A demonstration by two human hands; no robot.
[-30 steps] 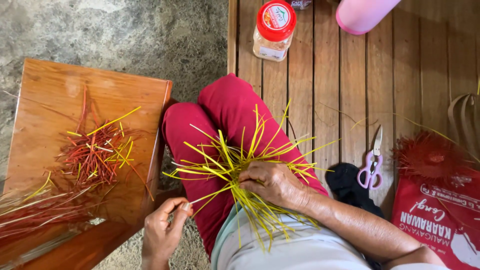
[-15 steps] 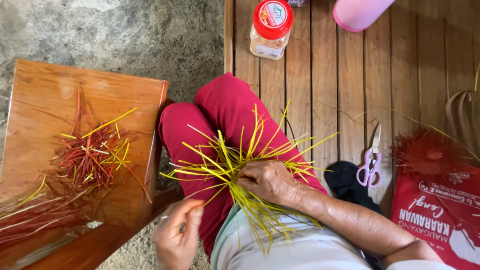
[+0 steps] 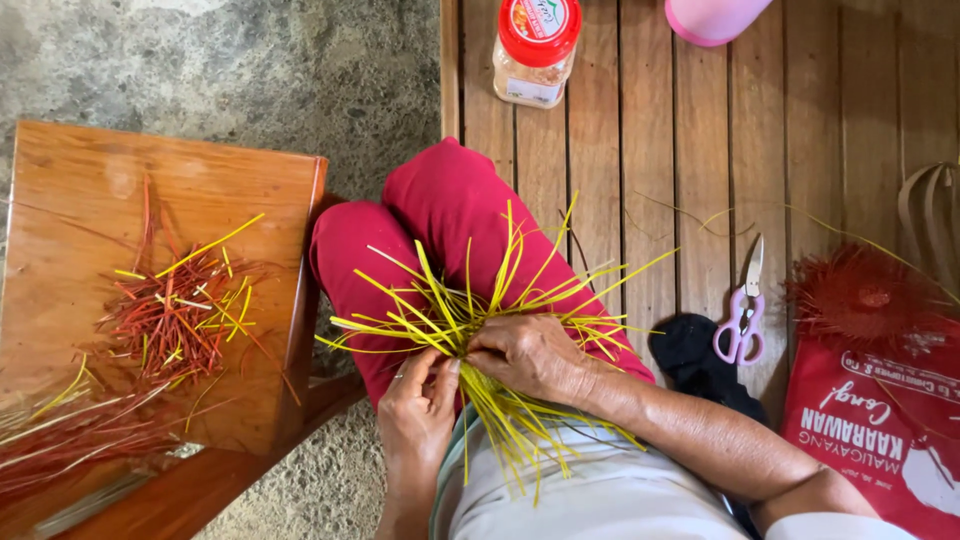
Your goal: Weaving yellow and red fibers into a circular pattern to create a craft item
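A bundle of yellow straw strips (image 3: 470,320) fans out over my lap, on red trousers (image 3: 440,220). My right hand (image 3: 530,355) grips the bundle at its middle, fingers closed around the crossing strips. My left hand (image 3: 415,405) has come up beside it, and its fingertips pinch strips at the same spot. Loose strip ends hang down over my white shirt (image 3: 560,490).
A low wooden stool (image 3: 80,180) on the left carries a heap of red and yellow strip cuttings (image 3: 175,315) and long strips. On the plank floor lie pink-handled scissors (image 3: 742,320), a red-lidded jar (image 3: 535,50), a pink container (image 3: 712,18), a red woven piece (image 3: 860,295) and a red bag (image 3: 880,440).
My left hand has risen from beside my knee to the bundle and now pinches strips next to my right hand. The right hand has kept its grip.
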